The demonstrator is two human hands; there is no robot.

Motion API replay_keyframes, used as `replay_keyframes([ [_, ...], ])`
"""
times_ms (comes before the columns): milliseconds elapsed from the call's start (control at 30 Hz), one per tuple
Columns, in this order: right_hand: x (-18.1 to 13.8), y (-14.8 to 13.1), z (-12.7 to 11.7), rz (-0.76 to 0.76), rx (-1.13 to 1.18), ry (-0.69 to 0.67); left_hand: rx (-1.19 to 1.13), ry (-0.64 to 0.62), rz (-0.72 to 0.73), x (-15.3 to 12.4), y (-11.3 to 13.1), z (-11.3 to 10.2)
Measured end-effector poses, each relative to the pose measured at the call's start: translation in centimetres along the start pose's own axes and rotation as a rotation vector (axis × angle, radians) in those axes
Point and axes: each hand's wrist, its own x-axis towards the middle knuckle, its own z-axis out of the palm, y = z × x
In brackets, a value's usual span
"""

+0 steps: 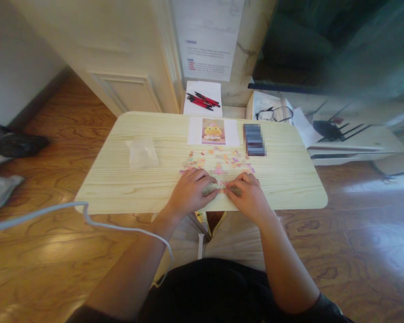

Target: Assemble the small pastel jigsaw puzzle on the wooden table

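Close to the front edge of the table, my left hand (195,188) and my right hand (247,193) face each other, thumbs and fingertips bent inward in a pinch. Between them lie a few small joined puzzle pieces (222,185), which the fingertips of both hands grip at the sides. Many more small coloured puzzle pieces (218,169), pink, orange and purple, are scattered on the tabletop just past my hands. Beyond these lies a printed picture (213,131) of a yellow cartoon figure on white paper. The exact shapes of the pieces under my fingers are partly hidden.
A clear plastic bag (143,152) lies on the left of the table (107,179), a phone (254,140) on the right. Red and black pens (203,101) rest on paper behind the table. Glasses (275,114) sit at the back right. A white cable (121,228) crosses my left forearm.
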Motion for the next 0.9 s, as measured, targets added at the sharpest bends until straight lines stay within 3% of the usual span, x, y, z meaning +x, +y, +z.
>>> replay_keyframes([
  [167, 0.5, -0.4, -0.1, 0.005, -0.020, 0.006, -0.142, 0.097, -0.074, 0.0, 0.1, -0.5],
  [433, 1.2, -1.8, 0.0, -0.003, -0.058, 0.000, -0.513, 0.493, -0.342, -0.5, -1.5, -0.3],
  [733, 2.5, -5.1, 1.9, -0.020, -0.157, -0.149, -0.664, 0.621, -0.426, -0.7, -1.7, -0.2],
  [900, 2.5, -7.2, 3.5, 0.016, -0.220, -0.146, -0.778, 0.724, -0.462, -0.8, -3.1, 0.6],
])
